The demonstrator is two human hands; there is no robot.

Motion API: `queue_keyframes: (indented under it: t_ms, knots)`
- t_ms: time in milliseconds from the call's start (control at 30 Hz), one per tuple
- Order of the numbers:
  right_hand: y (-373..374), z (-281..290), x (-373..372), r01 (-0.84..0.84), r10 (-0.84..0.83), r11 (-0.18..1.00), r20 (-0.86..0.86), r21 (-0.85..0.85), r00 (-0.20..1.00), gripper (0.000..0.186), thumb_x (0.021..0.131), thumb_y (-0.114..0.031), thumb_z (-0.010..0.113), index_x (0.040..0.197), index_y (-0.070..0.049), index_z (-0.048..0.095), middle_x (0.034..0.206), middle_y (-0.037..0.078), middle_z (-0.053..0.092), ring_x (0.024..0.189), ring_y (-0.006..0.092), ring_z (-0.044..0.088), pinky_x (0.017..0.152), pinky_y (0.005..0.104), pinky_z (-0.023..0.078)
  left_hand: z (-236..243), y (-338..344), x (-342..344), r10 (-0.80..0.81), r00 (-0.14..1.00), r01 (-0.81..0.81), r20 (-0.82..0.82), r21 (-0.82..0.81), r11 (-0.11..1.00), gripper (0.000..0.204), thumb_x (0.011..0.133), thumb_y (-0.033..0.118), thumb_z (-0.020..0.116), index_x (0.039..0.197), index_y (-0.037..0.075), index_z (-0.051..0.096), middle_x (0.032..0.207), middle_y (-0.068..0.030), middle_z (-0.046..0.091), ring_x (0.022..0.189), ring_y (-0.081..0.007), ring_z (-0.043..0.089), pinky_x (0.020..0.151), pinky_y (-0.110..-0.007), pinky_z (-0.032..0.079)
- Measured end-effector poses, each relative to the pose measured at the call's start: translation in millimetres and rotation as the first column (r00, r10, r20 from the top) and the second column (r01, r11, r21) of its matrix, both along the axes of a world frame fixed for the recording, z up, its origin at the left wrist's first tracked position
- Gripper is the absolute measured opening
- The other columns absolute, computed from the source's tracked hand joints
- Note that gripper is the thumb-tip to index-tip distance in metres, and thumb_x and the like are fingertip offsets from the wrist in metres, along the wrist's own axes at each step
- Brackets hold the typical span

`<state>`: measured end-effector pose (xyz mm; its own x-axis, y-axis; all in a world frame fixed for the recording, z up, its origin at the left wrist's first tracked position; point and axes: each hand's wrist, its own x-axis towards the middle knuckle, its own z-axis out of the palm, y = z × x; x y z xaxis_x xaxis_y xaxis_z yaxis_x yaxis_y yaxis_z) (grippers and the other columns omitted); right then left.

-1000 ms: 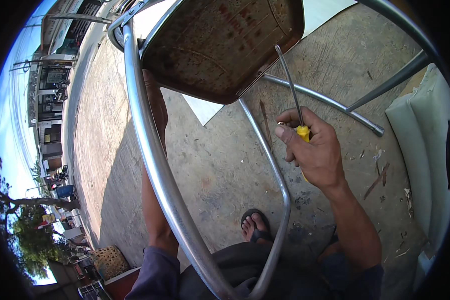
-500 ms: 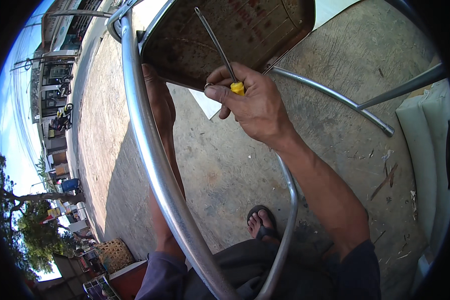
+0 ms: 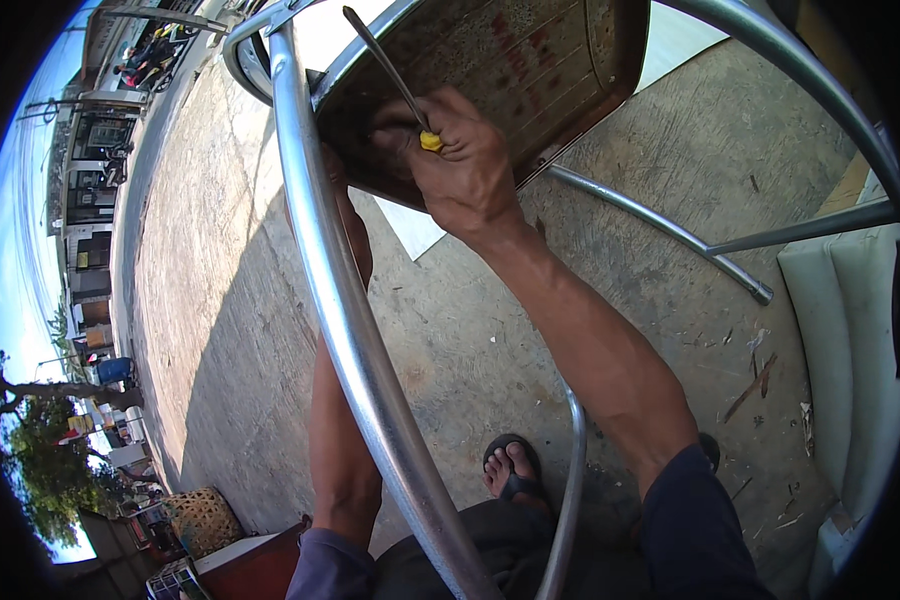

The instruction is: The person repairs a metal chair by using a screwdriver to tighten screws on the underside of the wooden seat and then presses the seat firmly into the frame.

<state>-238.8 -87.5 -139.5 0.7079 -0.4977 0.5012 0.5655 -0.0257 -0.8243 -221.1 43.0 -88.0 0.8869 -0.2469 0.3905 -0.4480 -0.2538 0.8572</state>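
My right hand [image 3: 462, 165] is closed around a screwdriver with a yellow handle [image 3: 430, 141] and a long metal shaft [image 3: 388, 70] that points up and away. Its thumb and forefinger, smeared by motion, reach to the rusty brown underside of a metal panel [image 3: 560, 90], which looks like a chair seat. A shiny bent steel tube [image 3: 335, 290] of the chair frame runs down in front of my left arm. Behind that tube, my left hand [image 3: 357, 225] is up at the panel's near-left edge, its fingers hidden.
Another steel leg [image 3: 660, 215] crosses the concrete floor [image 3: 450, 340] on the right. Pale padded cushions [image 3: 850, 340] stand at the right edge. A white sheet [image 3: 410, 228] lies under the panel. Wood scraps [image 3: 752, 388] are scattered near the cushions. A woven basket [image 3: 202, 515] stands lower left.
My right hand has moved up and left to the panel's underside, carrying the screwdriver. The view has shifted, and the panel and tubes appear slightly further right.
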Motion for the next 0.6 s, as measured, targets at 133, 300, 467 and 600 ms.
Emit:
queue_keyframes:
  t_ms: [133,300,467,600]
  knots:
    - [0.4,1.1,-50.3,-0.126,0.161,0.968,-0.15,0.216,0.976,0.02,0.089,-0.017,0.072,0.105,-0.004,0.072,0.09,0.008,0.058,0.086,0.0226,0.066,0.074,0.034,0.053,-18.3,-10.8,-63.7,0.392,0.919,-0.391,-0.041,0.046,0.919,0.036,0.106,0.029,0.048,0.125,-0.001,0.053,0.104,-0.0072,0.062,0.098,-0.0132,0.058,0.085,-0.029,0.046]
    - [6.1,9.4,-108.9,-0.395,0.345,0.919,-0.466,-0.01,0.815,0.026,0.091,-0.018,0.07,0.112,-0.003,0.068,0.097,0.013,0.056,0.089,0.0281,0.065,0.079,0.0378,0.054,-19.1,9.0,-90.6,-0.352,0.702,-0.117,-0.62,-0.587,0.801,0.036,0.107,0.025,0.042,0.127,-0.003,0.053,0.109,-0.0134,0.065,0.1,-0.0192,0.061,0.088,-0.031,0.051]
    - [-17.0,17.6,-123.2,-0.304,0.125,0.925,-0.574,-0.228,0.809,0.047,0.095,-0.012,0.06,0.134,0.01,0.047,0.105,0.026,0.057,0.092,0.0391,0.064,0.083,0.0448,0.054,-17.7,33.7,-57.8,-0.165,0.711,-0.277,-0.683,-0.488,0.828,0.034,0.102,0.022,0.053,0.127,-0.002,0.054,0.102,-0.0074,0.062,0.081,-0.0132,0.053,0.074,-0.026,0.045]
    - [-35.6,19.2,-104.4,-0.309,0.119,0.886,-0.474,-0.347,0.872,0.042,0.094,-0.008,0.055,0.13,0.011,0.051,0.099,0.027,0.06,0.086,0.0368,0.066,0.078,0.0447,0.057,0.3,8.2,-26.6,0.289,0.957,-0.291,0.034,0.11,0.95,0.054,0.095,0.026,0.067,0.14,0.001,0.049,0.117,-0.0069,0.058,0.075,-0.0065,0.041,0.068,-0.023,0.036]
